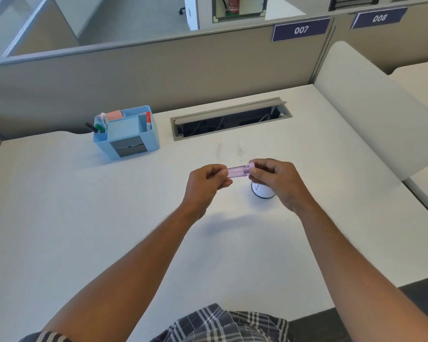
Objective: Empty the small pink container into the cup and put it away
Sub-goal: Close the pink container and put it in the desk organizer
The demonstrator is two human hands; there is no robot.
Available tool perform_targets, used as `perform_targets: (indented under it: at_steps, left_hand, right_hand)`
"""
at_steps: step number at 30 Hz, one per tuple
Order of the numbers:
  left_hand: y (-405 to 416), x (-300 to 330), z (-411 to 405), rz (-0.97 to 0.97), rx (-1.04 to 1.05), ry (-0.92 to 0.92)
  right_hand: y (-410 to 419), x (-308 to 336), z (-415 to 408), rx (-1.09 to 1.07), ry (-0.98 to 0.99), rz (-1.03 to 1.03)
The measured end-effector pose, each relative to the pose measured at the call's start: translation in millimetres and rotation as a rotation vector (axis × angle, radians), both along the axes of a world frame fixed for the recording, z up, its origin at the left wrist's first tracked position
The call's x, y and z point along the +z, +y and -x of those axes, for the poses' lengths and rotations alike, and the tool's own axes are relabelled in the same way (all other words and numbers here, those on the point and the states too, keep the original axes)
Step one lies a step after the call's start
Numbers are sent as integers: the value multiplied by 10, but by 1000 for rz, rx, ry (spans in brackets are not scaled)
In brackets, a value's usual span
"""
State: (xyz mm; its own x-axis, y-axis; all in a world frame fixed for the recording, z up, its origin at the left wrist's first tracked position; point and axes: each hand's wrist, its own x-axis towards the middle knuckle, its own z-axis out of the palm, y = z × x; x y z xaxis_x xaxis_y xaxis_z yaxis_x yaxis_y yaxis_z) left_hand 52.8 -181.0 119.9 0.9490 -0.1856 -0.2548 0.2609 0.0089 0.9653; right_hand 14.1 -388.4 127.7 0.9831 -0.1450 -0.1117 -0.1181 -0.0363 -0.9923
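Observation:
A small see-through pink container (237,172) lies level in the air above the desk, held from both ends. My left hand (205,183) pinches its left end. My right hand (277,178) grips its right end, where the pink cap sits. Under my right hand stands a white cup (261,191) on the desk, mostly hidden by the fingers; only its left side and base show. What the container holds cannot be made out.
A blue desk organiser (126,134) with markers and pink notes stands at the back left. An open cable tray (230,119) is sunk into the white desk (84,218) behind my hands. A rounded white divider (371,107) rises on the right.

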Motion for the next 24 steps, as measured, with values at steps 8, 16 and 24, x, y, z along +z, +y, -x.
perform_targets:
  at_steps: [8, 16, 24]
  left_hand:
    - [547, 69, 217, -60, 52, -50]
    - [971, 111, 318, -125, 113, -131]
    - [1234, 116, 368, -129, 165, -206]
  right_hand:
    - [496, 140, 47, 126, -7, 43]
    - [931, 145, 40, 151, -30, -4]
    - [1215, 77, 6, 168, -6, -46]
